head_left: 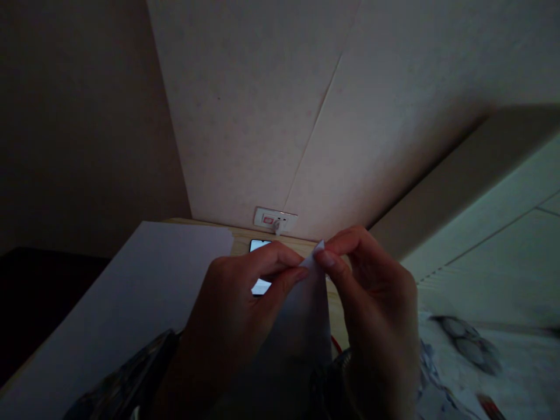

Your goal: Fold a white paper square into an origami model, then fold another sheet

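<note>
A sheet of paper (301,318) hangs between my hands, its top corner drawn to a narrow point. My left hand (245,297) pinches the paper's edge between thumb and forefinger, just left of that point. With thumb and forefinger, my right hand (371,291) grips the paper at the tip. Behind my left hand lies a phone (261,287) with a lit screen, partly covered by the fingers. The lower part of the paper is in shadow and runs down between my wrists.
White paper (144,286) covers the left of the light wooden table (242,240). On the wall behind is a socket (284,220) with a plug in it. A pale panel (481,186) rises at the right, above patterned fabric (446,391).
</note>
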The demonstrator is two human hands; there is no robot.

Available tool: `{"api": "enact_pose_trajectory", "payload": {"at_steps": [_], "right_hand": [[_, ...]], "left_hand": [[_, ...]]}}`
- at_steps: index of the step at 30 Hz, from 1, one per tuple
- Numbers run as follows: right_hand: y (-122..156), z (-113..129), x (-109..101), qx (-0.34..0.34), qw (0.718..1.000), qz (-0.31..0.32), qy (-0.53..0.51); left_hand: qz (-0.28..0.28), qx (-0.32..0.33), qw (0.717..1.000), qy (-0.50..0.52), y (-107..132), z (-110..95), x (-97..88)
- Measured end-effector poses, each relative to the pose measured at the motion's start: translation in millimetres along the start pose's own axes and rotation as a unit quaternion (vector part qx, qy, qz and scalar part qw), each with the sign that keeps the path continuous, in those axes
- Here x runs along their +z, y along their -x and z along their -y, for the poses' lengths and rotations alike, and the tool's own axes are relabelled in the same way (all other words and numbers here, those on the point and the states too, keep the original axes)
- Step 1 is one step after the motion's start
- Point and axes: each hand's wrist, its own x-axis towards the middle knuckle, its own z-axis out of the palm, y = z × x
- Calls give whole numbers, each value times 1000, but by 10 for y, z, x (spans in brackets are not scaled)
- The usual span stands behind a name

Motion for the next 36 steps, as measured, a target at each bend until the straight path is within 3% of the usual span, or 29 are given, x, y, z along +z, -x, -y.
{"api": "enact_pose_trajectory", "payload": {"at_steps": [3,8,18,22,25,31,36], "right_hand": [[-6,-4,-6,-7,1000,-7,-3],[-42,-37,-51,-14,999,33,-9],[-12,-31,-51,14,999,27,14],[-34,-45,-54,-7,999,40,-30],[-27,-27,-22,-18,998,19,-52],[8,21,47,-71,995,-64,12],[-32,-31,18,-60,998,17,-17]], "left_hand": [[5,-11,1000,14,0,15,-4],[8,-26,999,40,2,51,5],[12,-21,1000,17,3,36,-14],[32,-26,999,26,-2,41,-14],[58,-29,997,38,-7,41,-9],[71,-33,995,55,-22,48,-24],[49,-36,997,49,-23,38,-27]]}}
